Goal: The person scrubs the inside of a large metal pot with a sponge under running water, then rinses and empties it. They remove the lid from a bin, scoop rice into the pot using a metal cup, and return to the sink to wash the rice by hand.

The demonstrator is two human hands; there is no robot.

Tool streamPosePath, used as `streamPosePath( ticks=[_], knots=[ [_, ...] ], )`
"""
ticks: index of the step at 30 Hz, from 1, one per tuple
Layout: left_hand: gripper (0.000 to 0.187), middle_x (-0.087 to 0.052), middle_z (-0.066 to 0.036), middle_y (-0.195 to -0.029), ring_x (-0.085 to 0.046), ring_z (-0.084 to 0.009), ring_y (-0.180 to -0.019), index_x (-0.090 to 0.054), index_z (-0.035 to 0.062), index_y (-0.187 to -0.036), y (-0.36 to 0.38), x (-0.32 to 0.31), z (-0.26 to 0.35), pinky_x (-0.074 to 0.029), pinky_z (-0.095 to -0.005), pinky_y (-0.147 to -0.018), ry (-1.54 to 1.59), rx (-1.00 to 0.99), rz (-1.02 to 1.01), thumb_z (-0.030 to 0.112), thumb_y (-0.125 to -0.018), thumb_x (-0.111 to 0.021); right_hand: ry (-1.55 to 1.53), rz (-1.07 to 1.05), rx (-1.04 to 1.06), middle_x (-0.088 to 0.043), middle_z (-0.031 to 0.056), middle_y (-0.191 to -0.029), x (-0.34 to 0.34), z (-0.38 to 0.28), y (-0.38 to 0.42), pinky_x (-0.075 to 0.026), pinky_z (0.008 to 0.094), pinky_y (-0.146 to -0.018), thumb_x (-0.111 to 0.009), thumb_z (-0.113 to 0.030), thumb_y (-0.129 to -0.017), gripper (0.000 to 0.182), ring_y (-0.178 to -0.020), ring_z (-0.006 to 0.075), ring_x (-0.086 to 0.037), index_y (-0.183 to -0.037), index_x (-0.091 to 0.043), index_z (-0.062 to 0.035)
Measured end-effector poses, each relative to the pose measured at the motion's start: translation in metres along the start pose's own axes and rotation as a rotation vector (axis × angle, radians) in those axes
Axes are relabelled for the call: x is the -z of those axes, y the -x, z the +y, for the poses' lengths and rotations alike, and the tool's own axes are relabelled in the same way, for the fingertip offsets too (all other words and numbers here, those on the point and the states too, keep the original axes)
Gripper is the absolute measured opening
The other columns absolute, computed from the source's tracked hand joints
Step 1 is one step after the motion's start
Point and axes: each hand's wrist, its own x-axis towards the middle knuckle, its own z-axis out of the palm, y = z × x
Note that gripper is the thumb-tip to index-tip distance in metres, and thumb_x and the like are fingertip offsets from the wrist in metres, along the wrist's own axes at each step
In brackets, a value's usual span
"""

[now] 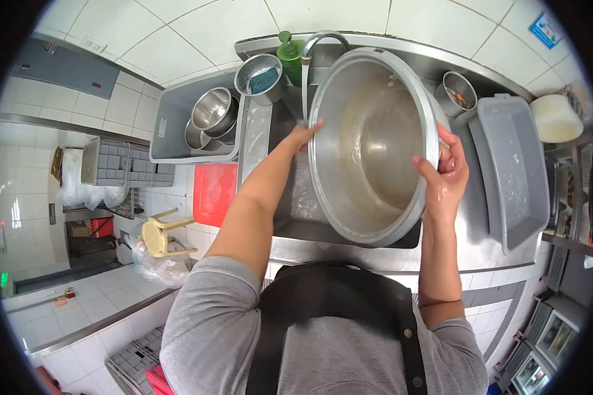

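A large grey metal pot [382,148] is tilted on its side over the sink [303,197], its mouth towards me. Its inside is wet, with a cloudy film near the bottom. My right hand [445,168] grips the right rim, thumb on the inner side and fingers behind. At the left rim is my left hand [303,136], a finger or thumb over the edge and the other fingers mostly hidden. Water runs from the curved tap [326,36] right beside that hand, outside the pot.
Left of the sink, a grey tub [161,131] holds steel bowls [211,110]. A steel container [260,78] with a green scouring pad and a green pump bottle [290,52] stand behind. On the right are a small steel pot [456,92] and grey trays [514,164].
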Motion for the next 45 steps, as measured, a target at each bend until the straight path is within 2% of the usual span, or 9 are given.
streamPosePath(
  ticks=[5, 7, 9, 15, 20, 22, 32, 42, 45],
  knots=[
    [0.079, -0.066, -0.02, -0.102, -0.063, -0.0311, -0.094, -0.058, -0.0113, -0.114, -0.003, 0.021, 0.037, -0.047, -0.0473, -0.085, 0.365, -0.23, 0.099, 0.062, -0.083, -0.06, -0.103, 0.186, 0.057, -0.066, 0.0118, -0.106, 0.01, -0.008, -0.001, -0.047, 0.0263, -0.086, -0.062, 0.013, -0.07, 0.058, -0.094, 0.0144, -0.062, -0.126, -0.05, 0.0014],
    [0.069, -0.068, -0.02, -0.094, -0.065, -0.0295, -0.095, -0.063, -0.0093, -0.109, -0.043, 0.049, 0.001, -0.051, -0.043, -0.076, -0.009, -0.587, 0.139, 0.056, -0.087, -0.059, -0.195, 0.221, -0.042, -0.063, 0.0141, -0.113, 0.025, -0.005, -0.02, -0.05, 0.0334, -0.088, -0.061, 0.005, -0.077, 0.053, -0.098, 0.0223, -0.063, -0.128, -0.048, 0.004],
    [0.059, -0.068, -0.021, -0.097, -0.067, -0.0278, -0.09, -0.063, -0.01, -0.107, 0.008, 0.078, -0.003, -0.052, -0.0426, -0.073, -0.245, -0.461, 0.155, 0.046, -0.088, -0.062, -0.287, 0.218, -0.266, -0.064, 0.0145, -0.111, 0.05, 0.016, -0.051, -0.051, 0.0353, -0.088, -0.06, 0.0, -0.08, 0.047, -0.098, 0.0243, -0.064, -0.126, -0.05, 0.0047],
    [0.029, -0.068, -0.016, -0.094, -0.069, -0.0227, -0.077, -0.061, -0.0084, -0.104, 0.134, 0.148, -0.009, -0.06, -0.0314, -0.071, 0.712, -0.089, -0.247, 0.016, -0.088, -0.066, -0.374, -0.084, -1.136, -0.067, 0.0174, -0.105, 0.115, 0.196, -0.103, -0.052, 0.0434, -0.088, -0.058, -0.018, -0.09, 0.033, -0.094, 0.0296, -0.065, -0.117, -0.06, 0.0012],
    [0.023, -0.066, -0.009, -0.085, -0.067, -0.0152, -0.068, -0.059, -0.0051, -0.103, 0.235, 0.148, 0.048, -0.061, -0.0282, -0.064, 0.684, -0.366, -0.275, 0.01, -0.087, -0.065, 0.362, -0.397, -0.852, -0.066, 0.0193, -0.107, 0.054, 0.295, -0.035, -0.052, 0.0387, -0.085, -0.066, -0.027, -0.087, 0.045, -0.095, 0.0274, -0.065, -0.117, -0.058, 0.0064],
    [0.024, -0.066, -0.008, -0.084, -0.066, -0.0145, -0.067, -0.058, -0.0048, -0.104, 0.25, 0.149, 0.052, -0.061, -0.0293, -0.065, 0.649, -0.451, -0.296, 0.011, -0.087, -0.065, 0.756, -0.481, -0.419, -0.067, 0.02, -0.103, 0.036, 0.326, -0.021, -0.052, 0.035, -0.08, -0.072, -0.031, -0.083, 0.051, -0.092, 0.0254, -0.066, -0.116, -0.059, 0.0061],
    [0.027, -0.063, -0.011, -0.099, -0.066, -0.0196, -0.081, -0.057, 0.0043, -0.11, 0.13, 0.091, -0.106, -0.058, -0.0343, -0.063, 0.22, -0.143, 0.036, 0.019, -0.088, -0.065, 0.568, 0.218, 0.022, -0.047, -0.0031, -0.059, 0.074, 0.148, -0.078, -0.032, 0.0282, -0.049, -0.073, -0.03, -0.084, 0.036, -0.055, 0.0086, -0.036, -0.07, -0.056, -0.0016],
    [0.041, -0.062, -0.013, -0.105, -0.065, -0.0246, -0.088, -0.051, -0.0045, -0.12, 0.009, -0.081, -0.123, -0.06, -0.035, -0.064, 0.707, -0.105, -0.08, 0.005, -0.083, -0.069, 0.796, -0.033, 0.758, -0.04, 0.0052, -0.055, 0.063, 0.052, 0.042, -0.035, 0.0332, -0.055, -0.08, -0.023, -0.069, 0.039, -0.054, 0.0227, -0.04, -0.058, -0.047, -0.0055],
    [0.067, -0.047, -0.019, -0.132, -0.05, -0.0356, -0.118, -0.037, 0.0013, -0.136, -0.06, -0.112, -0.129, -0.051, -0.0513, -0.087, 0.886, -0.155, -0.363, 0.012, -0.081, -0.073, 0.887, -0.25, 0.897, -0.036, 0.0043, -0.056, 0.05, 0.017, 0.065, -0.037, 0.0411, -0.07, -0.079, -0.017, -0.065, 0.041, -0.053, 0.0235, -0.037, -0.056, -0.041, -0.007]
  ],
)
